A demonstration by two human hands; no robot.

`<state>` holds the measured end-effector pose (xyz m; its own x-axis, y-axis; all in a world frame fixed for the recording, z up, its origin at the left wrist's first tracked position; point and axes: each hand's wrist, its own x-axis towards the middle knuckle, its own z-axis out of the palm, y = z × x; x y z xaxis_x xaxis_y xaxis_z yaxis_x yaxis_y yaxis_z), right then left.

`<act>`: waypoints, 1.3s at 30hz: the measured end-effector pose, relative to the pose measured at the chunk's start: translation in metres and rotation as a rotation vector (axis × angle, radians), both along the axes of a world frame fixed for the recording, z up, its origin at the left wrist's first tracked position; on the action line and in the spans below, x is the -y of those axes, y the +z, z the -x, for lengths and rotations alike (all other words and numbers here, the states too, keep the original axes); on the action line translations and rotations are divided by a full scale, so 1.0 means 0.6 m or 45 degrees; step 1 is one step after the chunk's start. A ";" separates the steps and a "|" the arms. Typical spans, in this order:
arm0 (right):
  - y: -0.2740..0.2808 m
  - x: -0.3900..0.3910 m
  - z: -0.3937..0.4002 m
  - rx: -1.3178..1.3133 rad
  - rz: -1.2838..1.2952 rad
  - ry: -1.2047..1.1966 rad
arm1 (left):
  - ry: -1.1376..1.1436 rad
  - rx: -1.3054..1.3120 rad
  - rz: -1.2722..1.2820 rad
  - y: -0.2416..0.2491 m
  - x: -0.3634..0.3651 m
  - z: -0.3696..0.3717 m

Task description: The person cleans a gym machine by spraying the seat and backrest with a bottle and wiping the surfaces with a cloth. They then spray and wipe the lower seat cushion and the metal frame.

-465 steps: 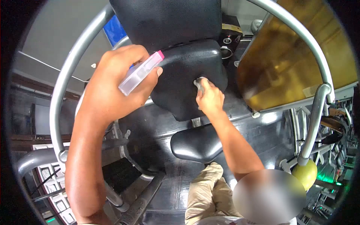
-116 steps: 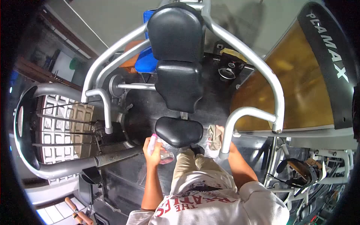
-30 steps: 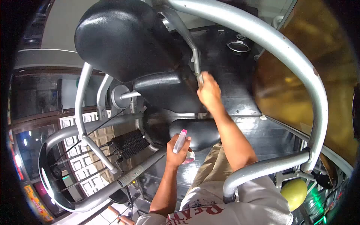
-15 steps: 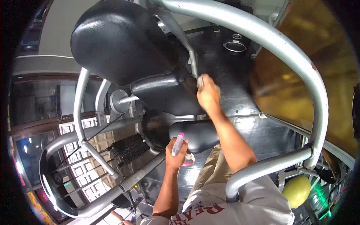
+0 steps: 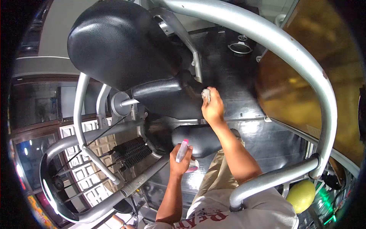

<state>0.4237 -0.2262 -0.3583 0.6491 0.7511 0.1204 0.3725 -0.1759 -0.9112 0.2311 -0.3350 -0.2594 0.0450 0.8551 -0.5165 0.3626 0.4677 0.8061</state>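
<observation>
My left hand is wrapped round a spray bottle, whose white head with a pink nozzle pokes up above the fingers. Its lower part is mostly hidden by the hand. In my right hand is a bunched greyish cloth, held right at the side edge of the black padded seat of a gym machine. Above the seat rises a larger black backrest. A black roller pad lies just beyond my left hand, in front of my legs.
A thick silver tube arches over the right side, and a silver bar crosses near my right elbow. A black weight stack stands at left. A yellow-green ball-like object sits at lower right.
My right hand has moved slightly down with the cloth along the seat's edge. My left hand has shifted a little, still holding the spray bottle.
</observation>
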 end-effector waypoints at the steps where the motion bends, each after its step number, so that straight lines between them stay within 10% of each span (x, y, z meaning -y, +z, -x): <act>1: 0.000 -0.011 -0.004 0.001 0.024 -0.006 | -0.002 -0.001 0.003 -0.004 -0.001 0.002; 28: -0.036 -0.058 -0.070 -0.294 0.138 0.025 | 0.005 -0.034 -0.002 -0.016 0.016 -0.002; 35: -0.043 0.009 0.003 -0.167 -0.332 -0.056 | 0.068 -0.027 0.037 -0.024 0.012 -0.009; 39: -0.035 -0.052 -0.049 -0.155 0.004 -0.065 | 0.075 0.005 -0.024 -0.015 0.015 -0.007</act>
